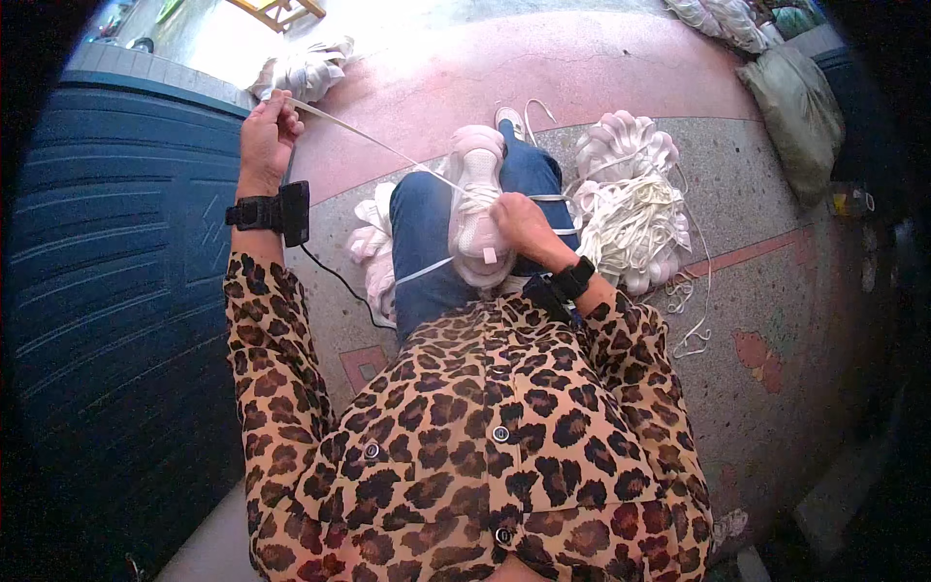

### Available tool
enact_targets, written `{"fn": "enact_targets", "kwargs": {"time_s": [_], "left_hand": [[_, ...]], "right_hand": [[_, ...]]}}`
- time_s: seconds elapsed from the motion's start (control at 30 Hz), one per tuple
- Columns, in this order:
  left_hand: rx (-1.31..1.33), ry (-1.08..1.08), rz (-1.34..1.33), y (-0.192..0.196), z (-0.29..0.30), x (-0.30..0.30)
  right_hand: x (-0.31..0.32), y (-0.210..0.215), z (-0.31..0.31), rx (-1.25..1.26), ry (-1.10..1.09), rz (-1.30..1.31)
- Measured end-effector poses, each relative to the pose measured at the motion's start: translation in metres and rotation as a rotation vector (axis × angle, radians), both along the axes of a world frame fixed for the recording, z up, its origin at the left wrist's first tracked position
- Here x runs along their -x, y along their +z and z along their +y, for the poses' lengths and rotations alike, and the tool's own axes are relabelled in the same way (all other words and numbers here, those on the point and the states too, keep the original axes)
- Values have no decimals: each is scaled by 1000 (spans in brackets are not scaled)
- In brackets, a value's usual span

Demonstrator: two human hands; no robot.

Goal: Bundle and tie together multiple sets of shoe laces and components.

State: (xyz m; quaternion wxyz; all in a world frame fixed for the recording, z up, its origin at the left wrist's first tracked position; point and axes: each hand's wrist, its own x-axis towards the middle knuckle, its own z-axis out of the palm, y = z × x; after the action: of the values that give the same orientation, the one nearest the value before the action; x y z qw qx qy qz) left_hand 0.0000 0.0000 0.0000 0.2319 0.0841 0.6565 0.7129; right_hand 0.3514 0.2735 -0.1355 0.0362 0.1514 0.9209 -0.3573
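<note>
Head view: one shoe (476, 233), pale pink and white, lay on the person's lap between the thighs (415, 218), laced face up; the lap apparently served as a work rest, leaving both hands free. Long axis: nearly straight out from the trunk, one end near the shirt (485, 388), the other toward the far floor (465, 68); which end was the toe could not be told with certainty. Left hand (272, 121): raised out to the far left, fingers closed in a pinch on a white lace (373, 141), which ran straight to the shoe, evidently under tension. Right hand (524, 228): curled at the shoe's right side, beside the lacing, seemingly to steady it against the pull; fingertips hidden, so neither its closure nor any hold on lace could be told. White bands (424, 271) crossed the thighs, purpose uncertain. Right floor: lace heap (635, 223) on pale shoes (621, 141), placed, one judged, within easy reach. Left floor: further shoes (369, 247), beside the left thigh.
</note>
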Motion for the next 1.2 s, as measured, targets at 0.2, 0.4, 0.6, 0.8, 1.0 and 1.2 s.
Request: {"fn": "enact_targets", "kwargs": {"time_s": [0.2, 0.4, 0.6, 0.8, 1.0, 1.2], "left_hand": [[599, -170, 252, -6, 42, -111], [476, -581, 342, -70, 84, -215], [452, -670, 346, -79, 101, -241], [426, -641, 280, -74, 103, -236], [653, -416, 160, -64, -14, -149], [1122, -40, -125, -63, -276, -98]], "right_hand": [[-20, 24, 3, 457, -99, 42], [-5, 30, 3, 579, -102, 140], [-9, 31, -2, 373, -20, 184], [-2, 26, -1, 193, 68, 315], [6, 11, 13, 625, -103, 177], [-19, 75, 100, 1099, -533, 432]]}}
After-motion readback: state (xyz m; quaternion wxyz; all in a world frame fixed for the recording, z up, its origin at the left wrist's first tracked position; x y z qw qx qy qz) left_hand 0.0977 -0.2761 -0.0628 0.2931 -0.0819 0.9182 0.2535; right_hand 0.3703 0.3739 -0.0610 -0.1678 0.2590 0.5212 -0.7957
